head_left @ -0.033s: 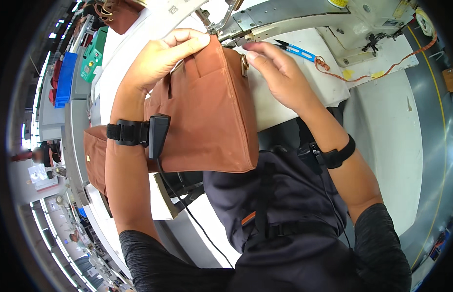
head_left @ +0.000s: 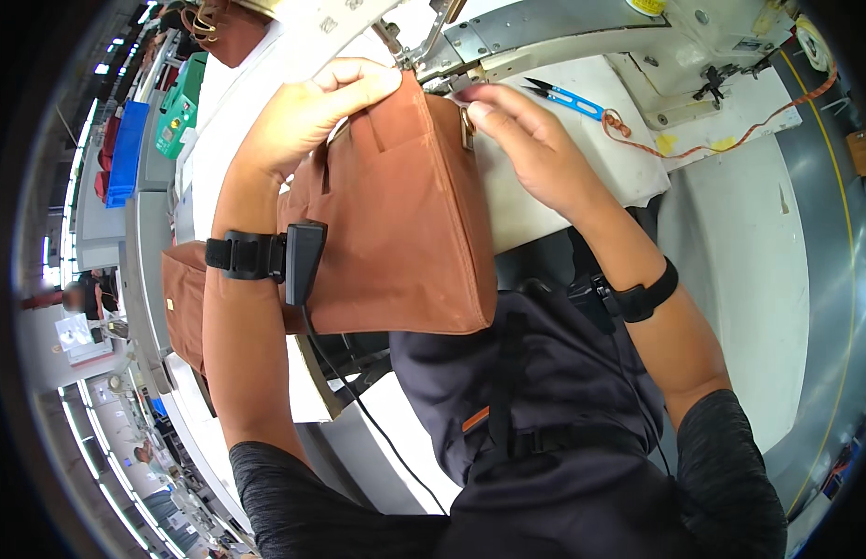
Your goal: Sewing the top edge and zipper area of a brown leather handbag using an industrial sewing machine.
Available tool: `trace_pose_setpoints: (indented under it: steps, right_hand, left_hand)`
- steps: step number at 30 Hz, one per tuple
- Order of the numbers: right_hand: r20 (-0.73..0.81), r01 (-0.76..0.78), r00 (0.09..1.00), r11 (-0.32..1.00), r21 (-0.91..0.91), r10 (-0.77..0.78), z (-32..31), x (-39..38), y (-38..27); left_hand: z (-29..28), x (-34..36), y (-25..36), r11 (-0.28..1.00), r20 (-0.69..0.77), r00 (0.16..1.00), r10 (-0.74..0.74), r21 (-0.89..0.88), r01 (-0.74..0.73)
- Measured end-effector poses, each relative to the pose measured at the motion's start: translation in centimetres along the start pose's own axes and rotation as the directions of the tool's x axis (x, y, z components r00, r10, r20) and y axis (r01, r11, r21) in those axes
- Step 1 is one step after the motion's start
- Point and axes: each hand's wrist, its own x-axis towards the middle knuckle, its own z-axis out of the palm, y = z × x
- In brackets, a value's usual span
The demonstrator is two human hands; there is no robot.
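Observation:
A brown bag [head_left: 386,233] hangs down from the sewing machine [head_left: 563,51], its upper corner under the needle and presser foot [head_left: 407,63]. My left hand [head_left: 326,107] is closed on the bag's top edge, thumb and finger pinching it just left of the presser foot. Beside the bag's right top corner, my right hand [head_left: 535,140] has its fingers loosely curled and apart. Its thumb is by a metal ring [head_left: 466,129] on the bag; the index fingertip is blurred, and whether it touches the bag I cannot tell.
Blue thread snips [head_left: 565,96] on an orange cord lie on the white table right of my right hand. Another brown bag piece [head_left: 182,298] is left of my forearm. A green box [head_left: 182,104] and a blue bin [head_left: 126,154] stand far left.
The bag has shifted very slightly down and right. My right hand has come a little left, its thumb closer to the metal ring. My left hand keeps its pinch.

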Motion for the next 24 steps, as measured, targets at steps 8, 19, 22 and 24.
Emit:
trace_pose_setpoints:
  steps: [8, 19, 22, 24]
  right_hand:
    - [0.230, -0.184, 0.966, 0.934, 0.306, 0.115, -0.9, 0.8, -3.0]
    - [0.264, -0.356, 0.922, 0.890, 0.283, 0.285, -1.2, 1.6, -5.1]
    - [0.245, -0.333, 0.931, 0.902, 0.275, 0.269, -1.2, 1.5, -5.2]
    - [0.249, -0.341, 0.927, 0.907, 0.248, 0.281, -1.3, 1.6, -5.2]
  left_hand:
    - [0.6, -0.9, 0.2, 0.988, -0.023, 1.000, -0.022, -0.155, 0.018]
    - [1.3, -0.8, 0.5, 0.994, -0.026, 0.999, -0.019, -0.108, 0.017]
    - [1.5, -0.9, 0.4, 0.979, -0.029, 0.999, 0.013, -0.201, -0.018]
    - [1.5, -0.9, 0.4, 0.977, -0.033, 0.999, 0.003, -0.213, -0.010]
